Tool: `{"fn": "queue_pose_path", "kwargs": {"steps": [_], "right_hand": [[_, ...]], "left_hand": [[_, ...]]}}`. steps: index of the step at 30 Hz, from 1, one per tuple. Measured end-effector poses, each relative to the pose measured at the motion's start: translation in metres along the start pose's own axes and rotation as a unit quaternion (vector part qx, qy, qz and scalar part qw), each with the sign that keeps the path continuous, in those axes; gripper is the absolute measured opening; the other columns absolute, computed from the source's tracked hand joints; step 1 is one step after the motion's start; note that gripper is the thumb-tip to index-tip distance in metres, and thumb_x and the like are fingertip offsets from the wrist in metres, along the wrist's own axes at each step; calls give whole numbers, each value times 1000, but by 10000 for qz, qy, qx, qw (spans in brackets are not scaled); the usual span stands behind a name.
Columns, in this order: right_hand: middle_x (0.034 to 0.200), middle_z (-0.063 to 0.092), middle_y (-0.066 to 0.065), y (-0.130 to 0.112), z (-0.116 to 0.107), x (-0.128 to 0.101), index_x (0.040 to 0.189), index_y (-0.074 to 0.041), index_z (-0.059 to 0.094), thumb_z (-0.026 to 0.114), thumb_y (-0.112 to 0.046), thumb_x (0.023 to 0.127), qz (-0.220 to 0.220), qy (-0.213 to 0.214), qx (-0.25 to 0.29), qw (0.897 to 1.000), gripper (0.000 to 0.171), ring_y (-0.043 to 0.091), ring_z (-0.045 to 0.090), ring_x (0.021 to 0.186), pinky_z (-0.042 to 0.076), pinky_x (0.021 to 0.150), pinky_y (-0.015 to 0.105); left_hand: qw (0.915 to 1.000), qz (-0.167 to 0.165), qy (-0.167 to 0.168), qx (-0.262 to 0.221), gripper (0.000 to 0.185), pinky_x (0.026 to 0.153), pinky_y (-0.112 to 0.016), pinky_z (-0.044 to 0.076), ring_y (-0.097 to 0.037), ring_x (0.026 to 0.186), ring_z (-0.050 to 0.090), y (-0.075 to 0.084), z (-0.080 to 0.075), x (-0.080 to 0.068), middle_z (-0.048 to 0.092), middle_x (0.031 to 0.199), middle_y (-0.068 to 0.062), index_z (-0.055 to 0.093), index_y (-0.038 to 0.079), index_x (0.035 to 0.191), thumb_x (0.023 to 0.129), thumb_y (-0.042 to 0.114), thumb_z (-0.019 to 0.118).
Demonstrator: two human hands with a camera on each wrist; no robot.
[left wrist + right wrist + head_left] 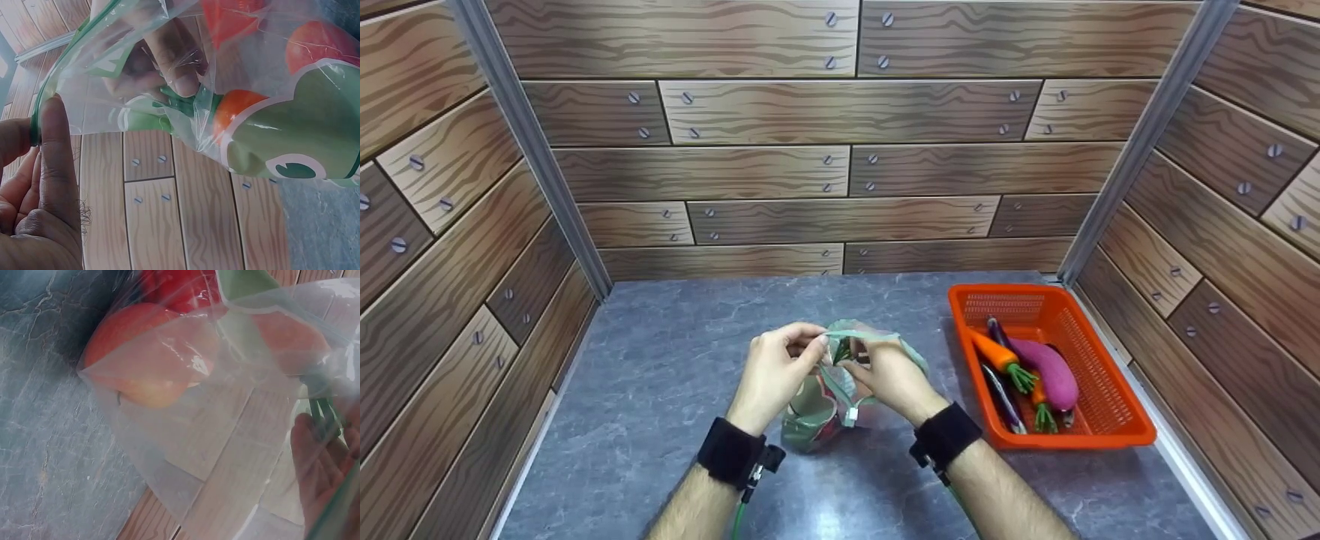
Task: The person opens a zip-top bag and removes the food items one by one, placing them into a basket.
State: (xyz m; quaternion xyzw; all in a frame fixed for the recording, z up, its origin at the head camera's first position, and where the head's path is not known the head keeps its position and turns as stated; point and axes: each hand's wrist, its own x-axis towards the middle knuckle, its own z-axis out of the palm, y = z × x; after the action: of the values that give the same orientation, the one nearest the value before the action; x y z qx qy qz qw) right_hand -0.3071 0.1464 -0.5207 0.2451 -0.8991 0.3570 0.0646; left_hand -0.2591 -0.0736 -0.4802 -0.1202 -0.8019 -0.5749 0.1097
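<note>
- Head view: a clear zip bag (831, 397) is held above the grey worktop (660, 390), near its middle. The bag's green rim is pinched by the left hand (775, 375) on one side and gripped by the right hand (889, 375) on the other. Green leaves are seen at the bag's mouth, between the two hands. An orange basket (1110, 390) stands to the right, well apart from the bag; a carrot (997, 358) and a purple aubergine (1046, 371) lie in it.
- Left wrist view: the rim of the bag (185, 84) is clamped between thumb and finger of the left hand (39, 185). Orange and red items and a green stalk are seen through the plastic.
- Right wrist view: fingers of the right hand (320, 467) are seen through the bag (225, 439); an orange-red fruit (152, 354) lies inside.
</note>
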Motion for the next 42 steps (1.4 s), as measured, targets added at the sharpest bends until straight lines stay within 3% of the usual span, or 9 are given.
{"fn": "queue_pose_path", "kwargs": {"steps": [4,8,11,17,24,28,33,42], "right_hand": [[132,86,15,-3,-5,0,149,-11,69,83,-3,106,-35,-206,246,9995,46,34,86,124,74,105,47],[141,84,10,-7,-11,-2,159,-21,72,82,-5,108,-231,-278,-138,9993,55,30,86,123,74,105,45],[137,86,7,-11,-15,-5,157,-26,74,84,-9,109,-332,-183,-498,9980,52,28,88,119,75,102,46],[119,90,5,-16,-23,-11,147,-20,79,89,-10,105,-589,243,-724,9953,45,27,87,112,75,96,46],[123,84,8,-21,-37,-17,142,-11,82,90,-11,103,-1001,709,-922,9882,40,27,85,110,75,92,40],[123,84,7,-21,-48,-20,139,-12,83,92,-12,102,-1151,970,-971,9838,38,24,85,111,75,95,39],[127,85,7,-21,-65,-23,138,-13,83,91,-13,103,-1218,1179,-955,9809,36,24,84,115,74,99,41],[128,85,6,-16,-90,-29,136,-13,83,90,-15,104,-1200,1336,-765,9808,33,22,83,115,74,99,41]], "left_hand": [[10000,-18,44,35,19,75,-21,71,-14,88,84,-1,-1,0,88,103,-9,88,5,124,113,17,78],[9999,-46,49,-92,19,75,-24,73,-16,87,84,-2,-1,1,88,101,-10,88,4,124,113,17,79],[9999,-45,31,-115,19,76,-25,73,-16,87,84,-2,-2,1,87,101,-10,88,5,124,113,17,79],[10000,-28,16,-9,17,76,-25,72,-12,84,82,0,-3,3,87,99,-6,88,9,125,114,19,78],[9996,-210,-40,-169,20,79,-32,75,-14,85,83,4,-7,5,87,100,-6,86,7,130,115,17,77],[9997,-170,51,-173,19,77,-28,74,-15,86,84,3,-9,7,87,100,-8,87,8,128,115,17,77],[9998,-32,211,-65,16,74,-27,73,-17,84,85,3,-10,8,88,98,-9,88,8,124,113,17,80],[9993,-54,212,-308,16,75,-24,73,-19,84,85,3,-9,10,87,97,-11,87,5,124,114,14,79]]}}
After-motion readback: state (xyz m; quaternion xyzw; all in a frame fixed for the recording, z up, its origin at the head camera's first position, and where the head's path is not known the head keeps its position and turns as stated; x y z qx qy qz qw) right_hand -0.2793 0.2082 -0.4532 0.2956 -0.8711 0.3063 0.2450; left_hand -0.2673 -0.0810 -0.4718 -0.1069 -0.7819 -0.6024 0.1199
